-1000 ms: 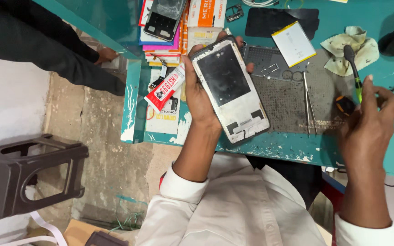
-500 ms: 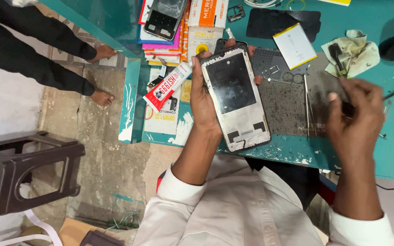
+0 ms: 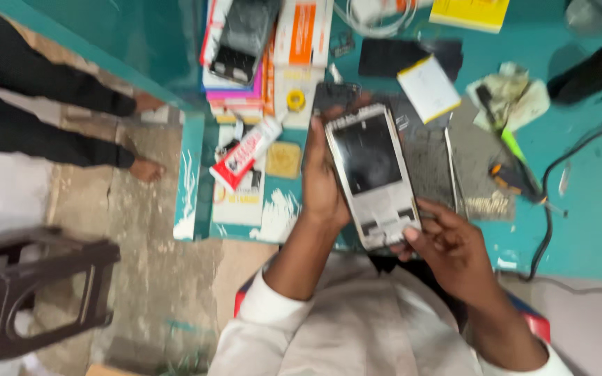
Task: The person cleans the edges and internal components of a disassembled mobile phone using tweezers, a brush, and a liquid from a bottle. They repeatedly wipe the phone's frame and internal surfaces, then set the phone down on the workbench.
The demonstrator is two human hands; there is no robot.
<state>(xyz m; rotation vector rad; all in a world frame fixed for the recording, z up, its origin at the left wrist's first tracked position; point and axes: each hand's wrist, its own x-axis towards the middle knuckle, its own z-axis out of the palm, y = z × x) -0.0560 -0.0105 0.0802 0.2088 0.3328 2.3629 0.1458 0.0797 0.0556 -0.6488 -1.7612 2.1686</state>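
My left hand (image 3: 322, 181) holds an opened phone frame (image 3: 373, 174), white-edged with a dark inner panel, upright over the teal worktable (image 3: 580, 230). My right hand (image 3: 447, 244) has come in from the right and its fingers touch the phone's lower end. A green-handled screwdriver (image 3: 513, 150) lies on the grey work mat (image 3: 468, 167) to the right, with no hand on it. The picture is blurred.
A red-and-white glue tube (image 3: 245, 153), a stack of coloured boxes with a dark phone on top (image 3: 245, 42), a flat battery (image 3: 428, 87), crumpled tissue (image 3: 517, 97) and a black cable (image 3: 552, 202) lie on the table. A black stool (image 3: 29, 292) and another person's legs (image 3: 50, 118) are at left.
My right hand left the screwdriver area at the right and moved left onto the phone's lower end. The screwdriver now lies on the mat. The view shifted and blurred.
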